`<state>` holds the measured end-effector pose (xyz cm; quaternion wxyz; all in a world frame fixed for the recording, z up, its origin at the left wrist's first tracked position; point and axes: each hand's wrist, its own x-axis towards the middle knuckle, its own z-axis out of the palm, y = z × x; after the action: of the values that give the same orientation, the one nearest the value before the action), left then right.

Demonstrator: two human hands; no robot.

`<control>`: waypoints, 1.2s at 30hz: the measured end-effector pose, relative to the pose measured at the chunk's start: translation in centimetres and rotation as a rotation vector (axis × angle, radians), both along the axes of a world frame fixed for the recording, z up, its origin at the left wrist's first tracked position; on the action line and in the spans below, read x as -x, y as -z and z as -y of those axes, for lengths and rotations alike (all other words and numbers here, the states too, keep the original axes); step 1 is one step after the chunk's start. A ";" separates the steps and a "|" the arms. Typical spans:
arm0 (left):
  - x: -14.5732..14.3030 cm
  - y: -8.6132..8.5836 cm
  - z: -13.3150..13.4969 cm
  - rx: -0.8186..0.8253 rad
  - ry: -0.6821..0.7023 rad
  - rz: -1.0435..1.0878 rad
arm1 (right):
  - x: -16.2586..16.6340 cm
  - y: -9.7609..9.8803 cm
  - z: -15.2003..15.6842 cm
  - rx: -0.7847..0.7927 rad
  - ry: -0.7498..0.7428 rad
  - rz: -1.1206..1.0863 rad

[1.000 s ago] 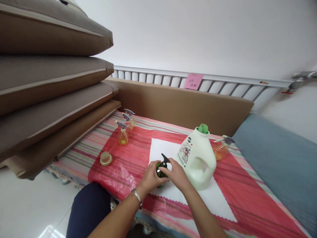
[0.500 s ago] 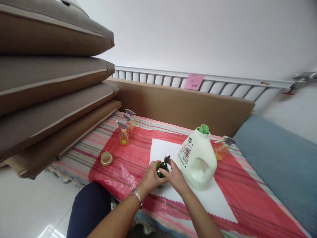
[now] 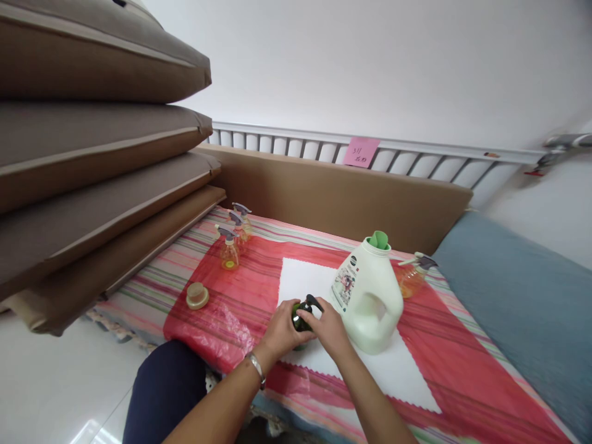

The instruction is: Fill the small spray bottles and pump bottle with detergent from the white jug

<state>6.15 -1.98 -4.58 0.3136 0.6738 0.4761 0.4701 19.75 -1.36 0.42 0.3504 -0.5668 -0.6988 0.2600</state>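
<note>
Between my hands is a small dark green pump bottle point(image 3: 301, 318) with a black pump head point(image 3: 314, 301). Fingers of my left hand point(image 3: 280, 327) wrap round its left side. My right hand point(image 3: 330, 330) closes on it from the right, thumb and fingers at the collar below the pump head. Much of the bottle's lower part is hidden by the hands. It is over a white cloth point(image 3: 296, 275) with a scalloped edge. Just right of my right hand stands a large pale green jug point(image 3: 370, 296) with a handle and a green piece point(image 3: 378, 239) in its mouth.
Several spray bottles point(image 3: 229, 254) stand at the back left; another spray bottle point(image 3: 412, 280) is behind the jug. A round beige cap point(image 3: 197, 296) lies left on red plastic sheeting point(image 3: 259, 271). Stacked cushions point(image 3: 106, 145) rise at left; a brown board point(image 3: 333, 191) borders the back.
The black pump head has turned, its spout now pointing more to the right and downward. Both hands keep hold of the bottle; the view has shifted slightly.
</note>
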 end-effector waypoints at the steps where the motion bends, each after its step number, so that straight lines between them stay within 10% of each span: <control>1: 0.0 0.0 0.0 -0.001 -0.001 0.001 | 0.0 -0.1 0.0 0.002 -0.006 -0.005; 36: -0.1 0.1 0.1 -0.043 -0.019 -0.010 | 1.3 1.1 0.9 -0.111 0.139 0.082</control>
<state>6.24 -2.10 -4.66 0.2922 0.6782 0.4737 0.4799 18.49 -2.26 -0.66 0.3698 -0.6039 -0.6847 0.1724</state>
